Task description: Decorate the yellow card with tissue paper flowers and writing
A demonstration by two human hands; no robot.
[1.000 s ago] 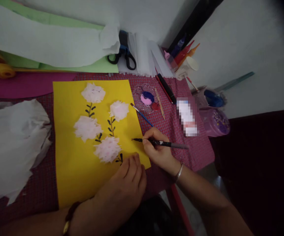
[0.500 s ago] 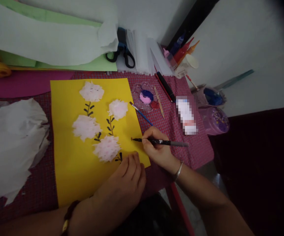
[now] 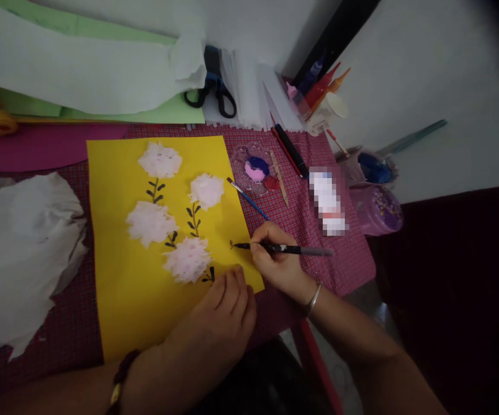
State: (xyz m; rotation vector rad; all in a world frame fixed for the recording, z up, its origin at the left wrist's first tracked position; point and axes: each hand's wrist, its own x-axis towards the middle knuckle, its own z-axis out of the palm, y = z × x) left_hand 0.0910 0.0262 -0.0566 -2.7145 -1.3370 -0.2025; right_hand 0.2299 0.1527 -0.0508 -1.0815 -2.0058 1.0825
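A sheet of yellow paper [image 3: 123, 311] lies on the table, bearing several pale pink tissue-paper flowers [image 3: 187, 259] with dark painted stems and leaves between them. My right hand [image 3: 277, 256] pinches a black marker pen [image 3: 290, 249] with a grey end, held nearly level. Its tip is at the paper's right side, beside a small dark mark [image 3: 231, 243]. My left hand [image 3: 225, 314] rests on the paper's lower right edge, holding nothing visible, with its fingers stretched out and lying close together. Those fingers partly cover a dark leaf drawing [image 3: 209, 275] below the lowest flower.
Right of the paper are a paintbrush [image 3: 249, 199], a clear paint palette [image 3: 255, 168], a wooden stick [image 3: 279, 178] and a black pen [image 3: 291, 150]. Scissors [image 3: 212, 92] lie at the back. Crumpled white paper [image 3: 24, 248] is on the left; a purple-lidded tub [image 3: 379, 210] stands right.
The pen tip has shifted slightly right and down from the small mark, which now shows more clearly. My left hand stays in place; the view has tilted very slightly.
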